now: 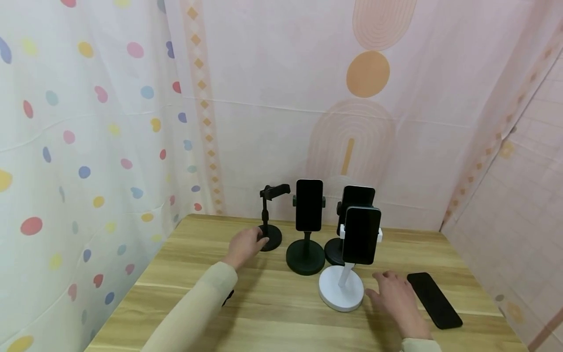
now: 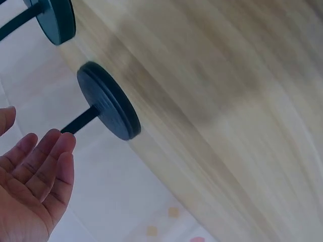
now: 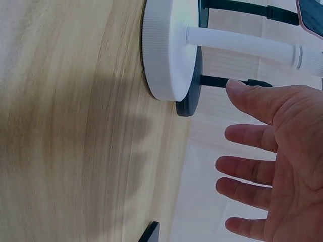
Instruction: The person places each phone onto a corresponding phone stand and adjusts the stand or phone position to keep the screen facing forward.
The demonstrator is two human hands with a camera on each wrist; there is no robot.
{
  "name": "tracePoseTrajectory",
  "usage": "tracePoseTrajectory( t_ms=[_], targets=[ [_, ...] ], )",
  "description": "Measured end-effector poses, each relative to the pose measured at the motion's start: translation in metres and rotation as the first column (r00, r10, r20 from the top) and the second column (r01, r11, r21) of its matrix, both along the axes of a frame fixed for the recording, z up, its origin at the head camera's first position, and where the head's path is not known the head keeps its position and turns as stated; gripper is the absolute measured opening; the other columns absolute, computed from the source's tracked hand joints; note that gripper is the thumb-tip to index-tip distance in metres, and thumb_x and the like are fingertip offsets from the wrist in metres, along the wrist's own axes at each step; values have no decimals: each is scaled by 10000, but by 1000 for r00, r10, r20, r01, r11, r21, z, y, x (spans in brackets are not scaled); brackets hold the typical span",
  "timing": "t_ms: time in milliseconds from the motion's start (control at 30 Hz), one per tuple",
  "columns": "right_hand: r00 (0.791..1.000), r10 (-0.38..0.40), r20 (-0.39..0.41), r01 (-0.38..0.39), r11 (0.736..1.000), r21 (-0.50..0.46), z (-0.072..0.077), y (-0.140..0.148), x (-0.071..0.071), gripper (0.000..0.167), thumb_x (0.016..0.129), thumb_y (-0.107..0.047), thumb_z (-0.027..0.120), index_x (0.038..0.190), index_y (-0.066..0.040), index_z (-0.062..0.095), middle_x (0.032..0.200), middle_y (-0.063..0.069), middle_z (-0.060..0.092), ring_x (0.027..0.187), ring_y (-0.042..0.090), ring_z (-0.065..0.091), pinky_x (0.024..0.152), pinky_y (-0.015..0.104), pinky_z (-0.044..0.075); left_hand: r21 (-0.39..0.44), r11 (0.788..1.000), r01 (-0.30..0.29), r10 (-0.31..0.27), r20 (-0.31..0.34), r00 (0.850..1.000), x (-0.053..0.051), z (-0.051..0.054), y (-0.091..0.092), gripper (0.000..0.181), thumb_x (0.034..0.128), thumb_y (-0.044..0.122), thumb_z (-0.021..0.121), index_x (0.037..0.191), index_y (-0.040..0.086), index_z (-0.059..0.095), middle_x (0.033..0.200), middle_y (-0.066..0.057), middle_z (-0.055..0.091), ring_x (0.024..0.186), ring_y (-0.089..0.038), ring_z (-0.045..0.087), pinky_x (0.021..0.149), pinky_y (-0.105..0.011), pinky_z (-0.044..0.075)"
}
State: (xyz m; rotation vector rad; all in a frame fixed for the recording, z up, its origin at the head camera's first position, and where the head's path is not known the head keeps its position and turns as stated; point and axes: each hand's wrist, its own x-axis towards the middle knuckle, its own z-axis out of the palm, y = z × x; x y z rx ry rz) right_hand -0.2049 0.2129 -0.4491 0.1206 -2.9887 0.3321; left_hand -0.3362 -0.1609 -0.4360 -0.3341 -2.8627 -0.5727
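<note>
At the left back of the table is a black phone stand [image 1: 265, 215] with an unoccupied clamp. My left hand [image 1: 245, 246] reaches beside its post; in the left wrist view the fingers [image 2: 63, 171] are loosely bent by the post, the thumb apart from them. Whether they touch it I cannot tell. On the right, my right hand [image 1: 398, 298] hovers between a white phone stand [image 1: 338, 288] and a black phone [image 1: 434, 300] lying flat. Its fingers [image 3: 245, 166] are spread, holding nothing. The white stand carries an upright phone [image 1: 362, 235].
A dark green stand [image 1: 305, 256] with a phone [image 1: 309, 205] stands in the middle. Partly hidden behind the white stand is another black stand [image 1: 334, 252] bearing a phone [image 1: 358, 195]. A small dark item [image 1: 228, 298] peeks from behind the left sleeve. Curtains [image 1: 264, 142] surround the wooden table [image 1: 272, 313].
</note>
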Motion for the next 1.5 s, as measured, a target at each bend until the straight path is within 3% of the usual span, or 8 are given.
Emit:
tracePoseTrajectory(
  t_ms=[300,467,667,967,1333,1500],
  targets=[
    [999,11,43,-11,1000,-16,-3,-2,-4,452,893,-301,728,1198,25,651,1186,309,589,1079,505,562,902,636,420,-6,1000,-27,27,-24,999,-18,9,-2,301,964,297,666,1034,6,697,899,-119,709,728,-230,650,631,-408,530],
    [999,24,45,-23,999,-36,-6,-2,-5,448,888,-283,733,1201,27,651,1182,311,587,1031,500,585,864,615,463,27,997,-68,69,-23,997,-28,16,0,367,967,319,657,1119,-15,683,1029,-166,716,813,-282,686,664,-429,548],
    [995,25,94,-19,997,-68,-7,-4,-4,433,881,-275,729,1199,11,665,1195,310,580,1059,491,575,845,610,480,61,992,-112,112,1,994,-37,26,1,389,981,322,637,1167,-19,667,1074,-189,703,907,-343,682,730,-468,551],
    [985,23,169,-10,997,-73,-5,-9,-4,451,868,-280,743,1188,28,667,1134,261,612,1015,436,602,820,596,495,78,990,-120,122,-25,992,-51,31,-2,430,992,328,620,1195,-50,650,1089,-207,698,929,-345,681,763,-468,551],
    [985,35,170,-25,998,-62,-5,-9,-5,476,864,-299,761,1190,34,663,1114,246,624,985,408,618,809,563,509,158,980,-123,119,32,992,-64,39,8,466,1007,332,595,1251,-64,624,1150,-223,675,1015,-372,655,848,-502,527],
    [986,32,166,-21,998,-65,-6,-8,-5,457,868,-294,759,1175,32,669,1092,230,632,970,396,620,804,552,510,167,976,-140,136,34,990,-69,40,13,405,1009,315,594,1197,-38,653,1112,-207,684,912,-335,669,756,-466,543]
  ],
)
